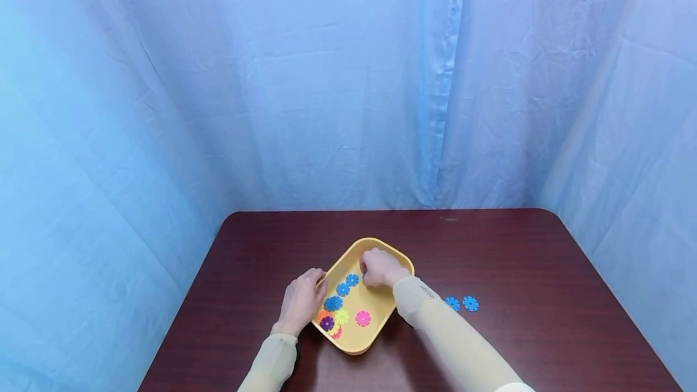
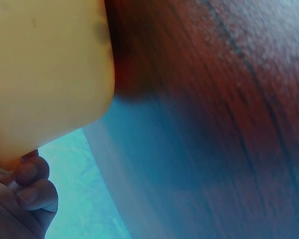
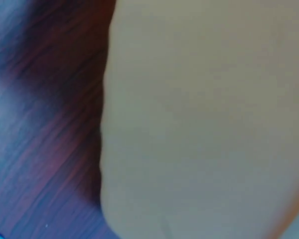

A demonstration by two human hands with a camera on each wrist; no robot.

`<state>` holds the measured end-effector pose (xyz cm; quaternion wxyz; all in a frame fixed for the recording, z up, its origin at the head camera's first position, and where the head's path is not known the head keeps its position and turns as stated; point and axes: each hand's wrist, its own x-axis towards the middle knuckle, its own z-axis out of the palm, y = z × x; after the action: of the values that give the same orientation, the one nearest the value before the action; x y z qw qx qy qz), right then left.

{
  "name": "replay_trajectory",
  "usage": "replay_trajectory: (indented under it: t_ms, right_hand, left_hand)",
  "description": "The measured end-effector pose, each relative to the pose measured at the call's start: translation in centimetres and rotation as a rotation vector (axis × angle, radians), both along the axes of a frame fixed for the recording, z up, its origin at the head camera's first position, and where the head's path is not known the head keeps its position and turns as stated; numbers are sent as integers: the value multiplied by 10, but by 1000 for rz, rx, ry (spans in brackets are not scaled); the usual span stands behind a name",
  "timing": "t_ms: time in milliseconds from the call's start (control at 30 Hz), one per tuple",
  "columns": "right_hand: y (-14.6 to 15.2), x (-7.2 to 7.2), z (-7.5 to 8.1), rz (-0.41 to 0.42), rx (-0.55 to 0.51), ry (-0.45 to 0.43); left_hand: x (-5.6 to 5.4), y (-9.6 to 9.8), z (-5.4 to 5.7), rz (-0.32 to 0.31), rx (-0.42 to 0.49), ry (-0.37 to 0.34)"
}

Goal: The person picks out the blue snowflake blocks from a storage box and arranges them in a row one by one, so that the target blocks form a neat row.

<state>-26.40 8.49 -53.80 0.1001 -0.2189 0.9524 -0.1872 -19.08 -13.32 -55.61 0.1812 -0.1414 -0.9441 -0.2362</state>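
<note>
A yellow plastic tray (image 1: 356, 342) stands at an angle on the table between the hands. My left hand (image 1: 302, 300) grips its left rim, fingers curled at the edge; in the left wrist view, curled fingers (image 2: 34, 181) show at the tray's lower corner. Inside the tray, my right hand (image 1: 380, 268) has its fingers curled downward, with a sliver of a blue notched disc at the fingertips. Near it lie blue notched discs (image 1: 352, 280), and a pink disc (image 1: 363, 319) is nearer the front. Yellow-green (image 1: 342, 317), orange and purple discs (image 1: 327, 323) cluster at the left corner.
Two blue discs (image 1: 471, 303) lie on the dark wooden table (image 1: 523, 259) to the right of the tray, one partly behind the right sleeve. Light blue curtains (image 1: 327, 77) hang around the table's back and sides. The tray's wall (image 3: 199, 119) fills most of the right wrist view.
</note>
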Motion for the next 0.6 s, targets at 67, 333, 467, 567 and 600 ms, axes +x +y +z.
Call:
replay_trajectory:
  t_ms: [67, 333, 467, 567, 600]
  right_hand:
    - [3, -1, -1, 4, -14, -13]
    - [12, -2, 3, 55, -8, -7]
    - [17, -1, 12, 74, -19, 55]
    - [18, 0, 18, 86, -34, 93]
    - [19, 1, 20, 90, -35, 98]
  left_hand:
    - [0, 0, -1, -1, 3, 3]
    - [0, 1, -1, -6, 13, 0]
    - [0, 1, -1, -2, 6, -11]
    - [0, 1, -1, 1, 2, -9]
    - [0, 1, -1, 1, 2, -7]
